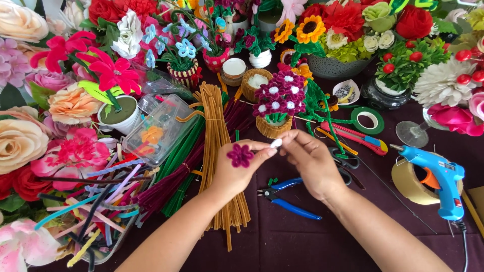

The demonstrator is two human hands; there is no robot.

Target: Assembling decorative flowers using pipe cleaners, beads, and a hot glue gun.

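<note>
Left hand (237, 174) pinches purple pipe-cleaner flower (240, 155), face toward camera, above desk middle. Right hand (310, 163) just beside it, fingertips pinching small white bead (276, 143) at left hand's fingertips, touching. Blue pliers (287, 199) lie below.

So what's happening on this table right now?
A person is making pipe-cleaner flowers. The left hand holds a small magenta flower, while the right hand pinches a tiny white bead next to it. Blue-handled pliers lie below the hands, and a blue glue gun rests at right.
</note>
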